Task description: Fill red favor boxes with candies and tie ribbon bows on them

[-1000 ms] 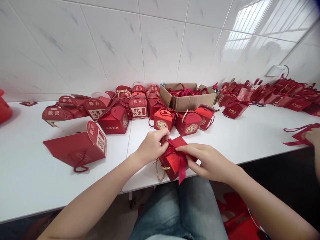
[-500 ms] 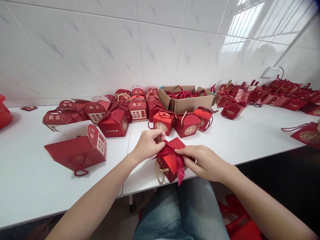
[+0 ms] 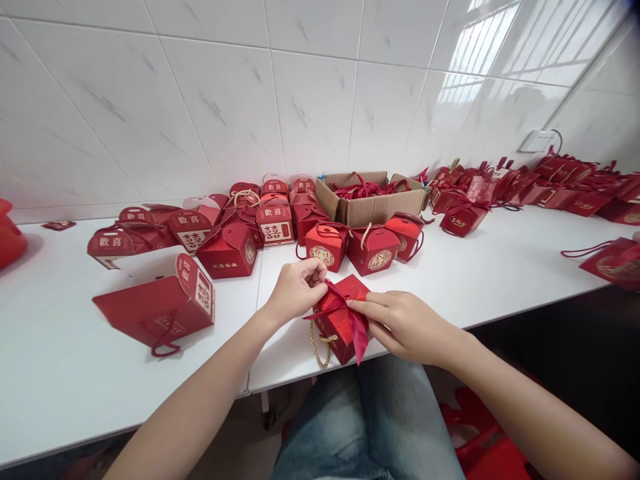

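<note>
A small red gift box [image 3: 331, 332] stands close to me at the table's front edge. Around its top runs a dark red satin ribbon [image 3: 359, 337], knotted, one tail hanging over the near side. My left hand [image 3: 299, 288] is closed in a pinch on the ribbon's upper left part. From the right, my right hand [image 3: 407, 323] presses its fingertips on the ribbon at the knot; its thumb is mostly hidden. A twisted gold cord [image 3: 328, 339] loops out from the box's left side onto the table.
Several finished-looking red boxes [image 3: 373, 252] stand just behind. A cardboard box [image 3: 377, 210] of red ribbons is by the tiled wall. At left lies an open red box [image 3: 150, 303] on its side. More red boxes [image 3: 463, 217] crowd the right of the white table [image 3: 50, 347].
The ribbon's left part is drawn flatter and narrower at the knot, showing more of the box top. Both hands stay nearly in place; the view has shifted slightly.
</note>
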The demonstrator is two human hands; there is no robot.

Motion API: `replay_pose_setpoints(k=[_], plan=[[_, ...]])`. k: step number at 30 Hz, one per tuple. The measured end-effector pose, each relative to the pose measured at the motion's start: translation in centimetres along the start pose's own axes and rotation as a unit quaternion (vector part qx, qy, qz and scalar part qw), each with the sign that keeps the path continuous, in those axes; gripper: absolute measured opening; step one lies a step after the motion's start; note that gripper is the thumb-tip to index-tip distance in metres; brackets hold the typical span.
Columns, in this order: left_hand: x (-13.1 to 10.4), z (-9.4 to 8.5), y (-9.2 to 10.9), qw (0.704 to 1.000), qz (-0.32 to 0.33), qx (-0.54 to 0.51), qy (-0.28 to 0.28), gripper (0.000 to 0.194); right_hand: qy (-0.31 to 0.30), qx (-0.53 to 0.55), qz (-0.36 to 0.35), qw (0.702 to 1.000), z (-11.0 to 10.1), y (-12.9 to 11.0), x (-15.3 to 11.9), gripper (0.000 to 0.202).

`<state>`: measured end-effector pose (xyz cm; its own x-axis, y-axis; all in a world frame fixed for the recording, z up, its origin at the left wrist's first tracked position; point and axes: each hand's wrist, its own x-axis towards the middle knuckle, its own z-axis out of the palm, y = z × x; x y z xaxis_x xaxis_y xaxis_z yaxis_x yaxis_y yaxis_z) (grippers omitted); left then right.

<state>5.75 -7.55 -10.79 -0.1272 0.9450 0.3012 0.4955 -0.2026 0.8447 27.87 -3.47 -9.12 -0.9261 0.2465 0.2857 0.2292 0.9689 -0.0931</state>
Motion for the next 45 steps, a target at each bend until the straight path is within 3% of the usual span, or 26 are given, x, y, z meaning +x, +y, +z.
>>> replay_pose_setpoints(k=[4, 8, 12, 15, 19, 22, 28, 30, 33, 36, 38, 39, 41, 42, 43, 45], plan=[[0.1, -0.1, -0.2, 1.0, -0.019, -0.025, 0.0, 0.009, 0.016, -0.018, -0.011, 1.0, 0.4, 0.4, -0.2, 0.039], [0.2, -0.4, 0.0, 0.997, -0.049, -0.063, -0.013, 0.014, 0.055, 0.048, 0.002, 0.997, 0.3, 0.7, -0.7, 0.04], [0.4, -1.3, 0.4, 0.989, -0.078, -0.103, -0.076, 0.02, 0.14, 0.167, 0.057, 0.974, 0.8, 1.0, -2.0, 0.044], [0.4, -1.9, 0.5, 0.967, -0.121, -0.169, -0.145, 0.028, 0.18, 0.233, 0.122, 0.948, 2.7, 1.5, -3.3, 0.067], [0.3, -1.7, 0.3, 0.929, -0.189, -0.261, -0.183, 0.031, 0.08, 0.321, 0.155, 0.931, 5.9, 2.3, -4.1, 0.085], [0.1, -0.7, 0.0, 0.919, -0.199, -0.28, -0.195, 0.033, 0.041, 0.406, 0.14, 0.902, 7.0, 3.5, -4.4, 0.096], [0.0, 2.4, -1.3, 0.922, -0.18, -0.312, -0.142, 0.04, -0.031, 0.499, 0.135, 0.855, 5.9, 6.0, -5.4, 0.132], [0.0, 3.3, -1.7, 0.922, -0.176, -0.316, -0.137, 0.042, -0.043, 0.525, 0.119, 0.842, 5.6, 6.0, -5.5, 0.134], [0.0, 4.1, -1.9, 0.929, -0.16, -0.318, -0.105, 0.048, -0.012, 0.533, 0.126, 0.837, 5.4, 6.1, -6.1, 0.127], [0.2, 4.4, -2.2, 0.933, -0.172, -0.306, -0.072, 0.05, 0.04, 0.499, 0.216, 0.838, 4.5, 7.8, -8.3, 0.121], [0.5, 4.2, -2.5, 0.938, -0.187, -0.287, -0.05, 0.047, 0.095, 0.436, 0.352, 0.823, 3.9, 9.9, -10.3, 0.118], [0.6, 4.1, -2.7, 0.941, -0.191, -0.277, -0.037, 0.045, 0.142, 0.364, 0.451, 0.803, 3.7, 11.1, -11.4, 0.12], [0.9, 3.8, -2.9, 0.945, -0.196, -0.261, -0.015, 0.042, 0.241, 0.154, 0.638, 0.715, 3.8, 13.1, -12.9, 0.125], [1.0, 3.7, -3.0, 0.946, -0.199, -0.256, -0.01, 0.042, 0.263, 0.07, 0.681, 0.679, 4.2, 13.9, -13.4, 0.123], [1.0, 3.6, -3.0, 0.946, -0.201, -0.253, -0.008, 0.042, 0.262, 0.014, 0.7, 0.665, 4.8, 14.4, -13.7, 0.115], [1.0, 3.5, -3.0, 0.946, -0.207, -0.248, -0.012, 0.042, 0.215, -0.027, 0.693, 0.688, 6.0, 14.9, -13.7, 0.093]])
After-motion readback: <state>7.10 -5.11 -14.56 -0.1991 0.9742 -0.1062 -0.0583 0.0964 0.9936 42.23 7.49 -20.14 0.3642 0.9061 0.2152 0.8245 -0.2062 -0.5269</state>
